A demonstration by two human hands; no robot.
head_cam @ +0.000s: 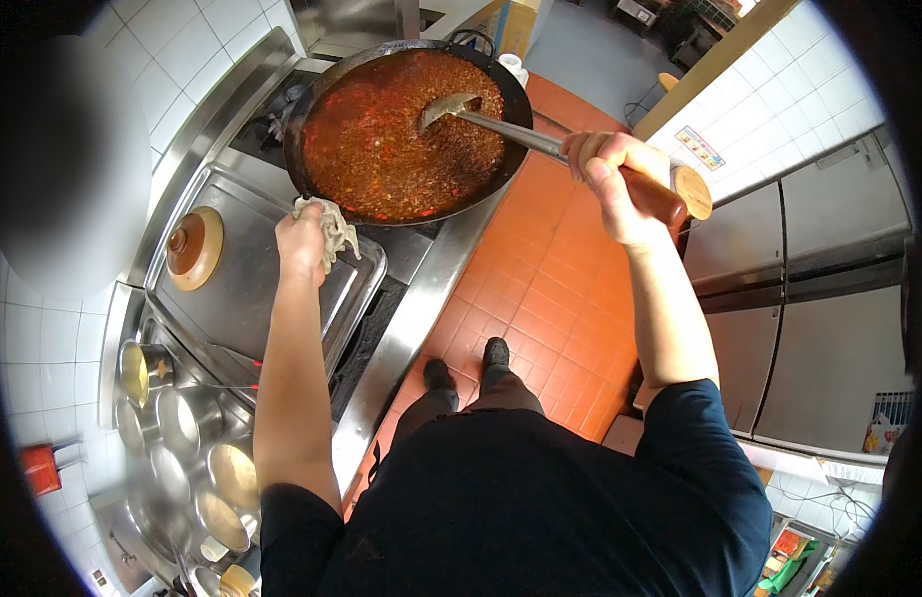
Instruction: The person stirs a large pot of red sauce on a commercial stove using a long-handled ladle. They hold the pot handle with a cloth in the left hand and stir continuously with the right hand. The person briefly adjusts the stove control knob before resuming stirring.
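A large wok of reddish-brown sauce with red bits stands on the stove at the top centre. My right hand is closed round the brown handle of a long metal ladle, whose bowl rests in the sauce towards the wok's right side. With a crumpled pale cloth in its grip, my left hand is at the wok's near left rim; the cloth hides the part of the rim there.
Left of the wok lies a metal tray bearing a brown ceramic lid. Several metal pots crowd the lower left. A steel counter edge borders the orange tiled floor. Steel cabinets stand at right.
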